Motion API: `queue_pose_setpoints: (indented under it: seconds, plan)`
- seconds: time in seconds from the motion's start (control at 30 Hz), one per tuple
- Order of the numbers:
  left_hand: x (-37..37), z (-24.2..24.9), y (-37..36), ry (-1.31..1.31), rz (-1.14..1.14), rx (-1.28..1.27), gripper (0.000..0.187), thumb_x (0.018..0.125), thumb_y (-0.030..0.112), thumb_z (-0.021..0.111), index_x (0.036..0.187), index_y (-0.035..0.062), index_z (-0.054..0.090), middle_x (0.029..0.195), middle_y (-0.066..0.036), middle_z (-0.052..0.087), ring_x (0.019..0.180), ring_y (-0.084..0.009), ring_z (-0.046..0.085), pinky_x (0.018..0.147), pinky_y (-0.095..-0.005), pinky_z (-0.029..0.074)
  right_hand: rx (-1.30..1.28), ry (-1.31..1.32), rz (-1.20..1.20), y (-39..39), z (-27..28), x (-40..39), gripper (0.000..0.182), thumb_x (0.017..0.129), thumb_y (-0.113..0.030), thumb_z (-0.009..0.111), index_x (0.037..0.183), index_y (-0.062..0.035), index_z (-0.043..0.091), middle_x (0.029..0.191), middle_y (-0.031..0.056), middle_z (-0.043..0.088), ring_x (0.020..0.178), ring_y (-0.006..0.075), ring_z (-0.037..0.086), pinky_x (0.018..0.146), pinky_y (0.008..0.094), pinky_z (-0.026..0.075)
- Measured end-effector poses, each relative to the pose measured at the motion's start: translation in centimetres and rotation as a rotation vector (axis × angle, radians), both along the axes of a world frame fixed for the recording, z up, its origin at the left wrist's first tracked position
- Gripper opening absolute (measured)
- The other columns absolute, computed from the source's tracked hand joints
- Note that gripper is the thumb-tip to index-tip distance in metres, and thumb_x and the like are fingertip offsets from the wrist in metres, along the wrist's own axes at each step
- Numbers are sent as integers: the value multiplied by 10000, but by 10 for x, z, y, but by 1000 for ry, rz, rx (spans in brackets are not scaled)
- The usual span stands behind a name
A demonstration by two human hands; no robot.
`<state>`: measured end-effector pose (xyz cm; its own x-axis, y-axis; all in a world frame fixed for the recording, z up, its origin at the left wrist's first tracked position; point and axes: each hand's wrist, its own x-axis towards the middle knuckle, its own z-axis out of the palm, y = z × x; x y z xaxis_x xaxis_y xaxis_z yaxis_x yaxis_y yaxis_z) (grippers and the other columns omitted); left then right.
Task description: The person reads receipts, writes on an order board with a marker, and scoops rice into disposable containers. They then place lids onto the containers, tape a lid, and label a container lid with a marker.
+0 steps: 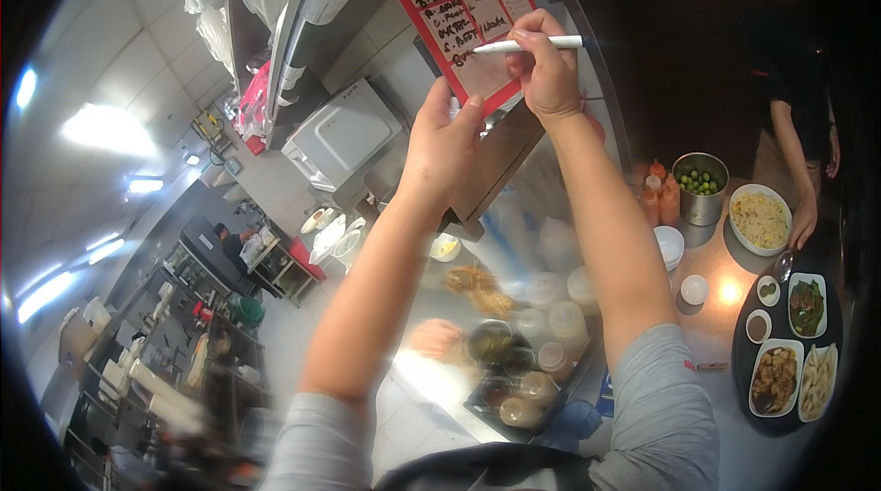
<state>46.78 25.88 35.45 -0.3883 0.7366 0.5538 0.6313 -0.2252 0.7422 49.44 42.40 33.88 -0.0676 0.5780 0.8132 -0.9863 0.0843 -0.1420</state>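
A red-bordered sheet [468,14] with handwritten black words hangs at the top centre, tilted. My right hand [551,69] is closed on a white marker [537,44], whose tip is at the lowest written line of the sheet. The heel of that hand is close to the sheet's right edge. Below and to the left, my left hand [442,138] pinches the sheet's lower left edge between thumb and fingers.
A black tray [748,399] of dishes sits at the right beside a bowl of rice [760,220] and a metal pot [701,206]. Another person's hand [804,220] reaches near the bowl. Lidded containers [541,330] stand below my arms.
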Motion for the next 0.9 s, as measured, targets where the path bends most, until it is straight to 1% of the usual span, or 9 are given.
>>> queue_pose_setpoints:
  seconds: [0.07, 0.23, 0.33, 0.43, 0.53, 0.63, 0.73, 0.83, 0.9]
  plan:
    - [0, 0, 0, -29, -9, -2, 317, 937, 147, 503, 1239, 60, 461, 819, 31, 523, 676, -51, 435, 600, -207, 383, 3, 10, 6, 3, 0, -1, 84, 780, -165, 570, 754, -86, 568, 678, -17, 558, 535, 51, 500, 470, 175, 401]
    - [0, 0, 1, 8, 7, 3, 315, 937, 149, 504, 1236, 58, 462, 812, 27, 517, 676, -52, 434, 598, -206, 378, -42, 44, 9, 3, 2, -2, 83, 782, -159, 564, 748, -82, 561, 665, -19, 545, 518, 52, 482, 457, 177, 387]
    - [0, 0, 1, 10, 10, 11, 312, 937, 149, 502, 1233, 57, 464, 800, 24, 512, 672, -53, 431, 597, -206, 375, -3, 35, 24, 9, 0, -3, 80, 784, -152, 556, 745, -82, 556, 666, -18, 540, 514, 51, 472, 455, 181, 386]
    - [1, 0, 1, 10, 15, 10, 307, 937, 147, 500, 1228, 56, 466, 798, 23, 510, 670, -53, 430, 596, -206, 374, -51, 59, 55, 6, 3, -3, 79, 785, -152, 549, 745, -84, 554, 673, -18, 538, 512, 53, 464, 456, 181, 384]
    - [1, 0, 1, 10, 6, 10, 303, 936, 146, 499, 1223, 53, 467, 807, 25, 513, 671, -53, 430, 596, -206, 374, -4, 49, 55, 12, 1, -5, 80, 785, -154, 548, 748, -83, 554, 684, -14, 542, 514, 58, 468, 455, 184, 386]
    - [-1, 0, 1, 15, 2, 7, 301, 936, 144, 500, 1220, 50, 467, 820, 25, 517, 673, -53, 430, 597, -206, 374, -31, 59, 56, 6, 2, -3, 82, 784, -157, 550, 749, -83, 553, 679, -13, 541, 516, 60, 469, 451, 185, 384]
    - [-1, 0, 1, 16, 9, 8, 300, 936, 142, 501, 1219, 48, 467, 829, 24, 521, 673, -53, 430, 597, -206, 375, -64, 21, 2, 7, 2, -1, 83, 785, -157, 554, 749, -82, 552, 674, -12, 540, 518, 60, 468, 449, 184, 384]
    - [0, 0, 1, 6, 3, 14, 301, 937, 139, 501, 1221, 47, 466, 838, 22, 524, 673, -53, 430, 598, -207, 376, -94, 53, 19, 6, 4, -1, 87, 786, -158, 554, 745, -81, 551, 665, -13, 535, 507, 61, 463, 443, 185, 377]
    - [0, -1, 1, 1, -7, 17, 304, 937, 138, 500, 1225, 47, 465, 842, 22, 526, 673, -53, 430, 598, -208, 376, -72, 42, 12, 10, 3, -3, 85, 786, -156, 554, 746, -80, 552, 662, -12, 533, 497, 61, 460, 435, 188, 372]
